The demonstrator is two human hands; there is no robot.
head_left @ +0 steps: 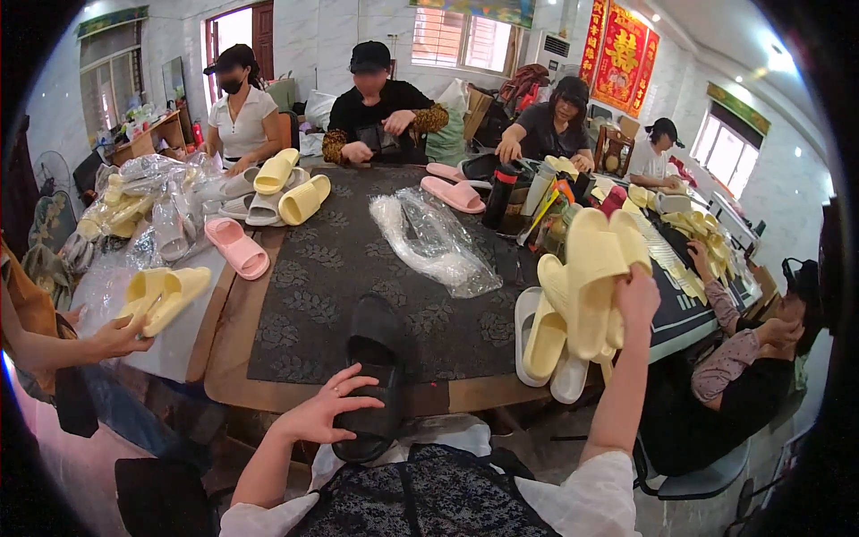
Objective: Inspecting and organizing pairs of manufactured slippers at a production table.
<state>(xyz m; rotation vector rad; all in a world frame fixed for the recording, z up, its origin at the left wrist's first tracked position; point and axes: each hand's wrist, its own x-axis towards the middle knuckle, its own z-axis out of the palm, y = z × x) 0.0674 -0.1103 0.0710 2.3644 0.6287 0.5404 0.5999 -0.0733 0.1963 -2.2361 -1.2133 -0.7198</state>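
Observation:
My left hand lies with spread fingers across the strap of a black slipper, which reaches from the dark tablecloth over the near table edge toward my lap. Raised at the right, my right hand is closed on a pair of pale yellow slippers, gripping them by the side. Just behind and left of that pair stand another yellow slipper and a white slipper, close to the table's right edge. How my right fingers sit inside the yellow pair is partly hidden.
Crumpled clear plastic lies mid-table. Pink slippers and bagged slippers are on the left. At left, another person's hand holds yellow slippers. A black bottle stands at right; several people sit around.

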